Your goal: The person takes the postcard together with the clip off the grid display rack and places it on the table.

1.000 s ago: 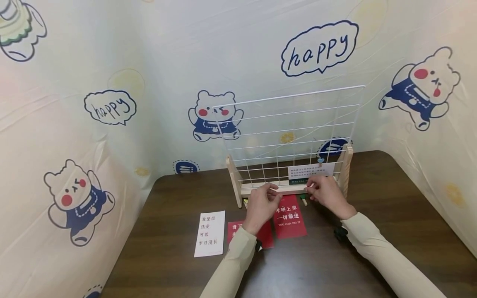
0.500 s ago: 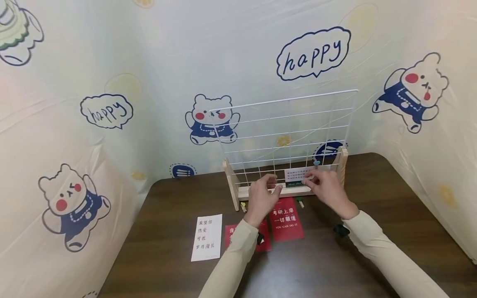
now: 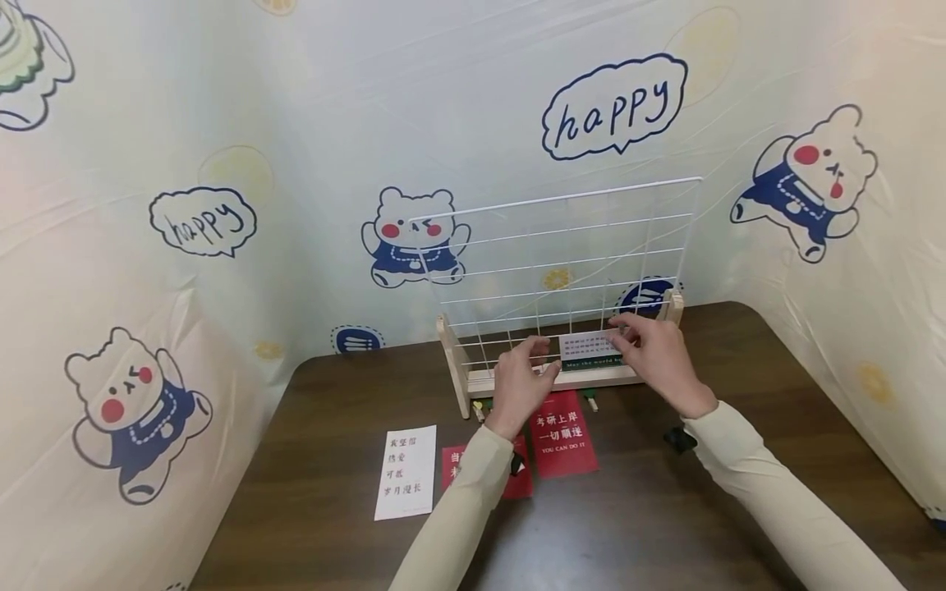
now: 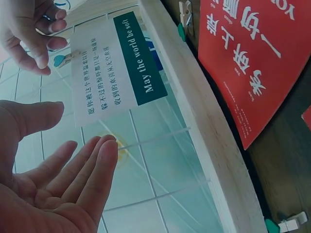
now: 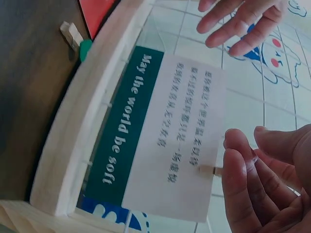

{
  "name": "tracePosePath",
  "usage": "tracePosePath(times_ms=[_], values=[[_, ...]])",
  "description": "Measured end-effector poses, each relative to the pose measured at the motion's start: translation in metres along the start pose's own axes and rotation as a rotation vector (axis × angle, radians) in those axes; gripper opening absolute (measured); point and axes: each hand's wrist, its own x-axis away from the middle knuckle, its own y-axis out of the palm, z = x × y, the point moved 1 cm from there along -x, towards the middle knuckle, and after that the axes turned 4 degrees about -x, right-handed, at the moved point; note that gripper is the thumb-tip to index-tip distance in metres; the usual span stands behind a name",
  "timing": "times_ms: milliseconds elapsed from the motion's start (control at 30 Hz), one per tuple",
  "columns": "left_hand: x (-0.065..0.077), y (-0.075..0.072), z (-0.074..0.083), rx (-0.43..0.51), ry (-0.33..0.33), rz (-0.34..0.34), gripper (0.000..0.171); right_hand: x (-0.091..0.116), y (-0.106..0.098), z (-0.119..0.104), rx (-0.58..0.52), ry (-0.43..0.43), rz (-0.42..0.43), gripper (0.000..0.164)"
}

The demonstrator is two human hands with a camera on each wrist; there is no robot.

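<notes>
A card [image 3: 582, 345], white with a green lower band, stands against the white wire grid [image 3: 556, 199] just above its wooden base. A small wooden clip with a blue heart [image 4: 60, 60] is at the card's top edge. My right hand [image 3: 660, 355] is by that clip, hiding it in the head view; in the right wrist view its fingertips [image 5: 234, 167] are beside the clip and a gap shows at the thumb. Near the card's left side, my left hand [image 3: 521, 382] holds nothing, thumb and fingers spread apart.
Two red cards lie on the dark table, one [image 3: 563, 435] before the base, the other [image 3: 521, 484] partly under my left forearm. A white card [image 3: 406, 472] lies further left. Clips with a green top [image 3: 591, 400] and a yellow heart [image 3: 478, 409] lie near the base.
My right hand has risen from the card's lower edge to its upper edge. The left hand stays near the card's left side. The head view has shifted slightly.
</notes>
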Motion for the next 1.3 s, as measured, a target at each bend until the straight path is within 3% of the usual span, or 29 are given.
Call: tracePosePath(times_ms=[767, 1300], values=[[-0.011, 0.016, 0.004, 0.013, -0.042, -0.041, 0.04, -0.012, -0.011, 0.014, 0.063, 0.087, -0.074, 0.03], [-0.018, 0.023, 0.006, 0.028, 0.004, -0.022, 0.038, -0.016, -0.012, 0.018, 0.103, 0.123, -0.117, 0.029]])
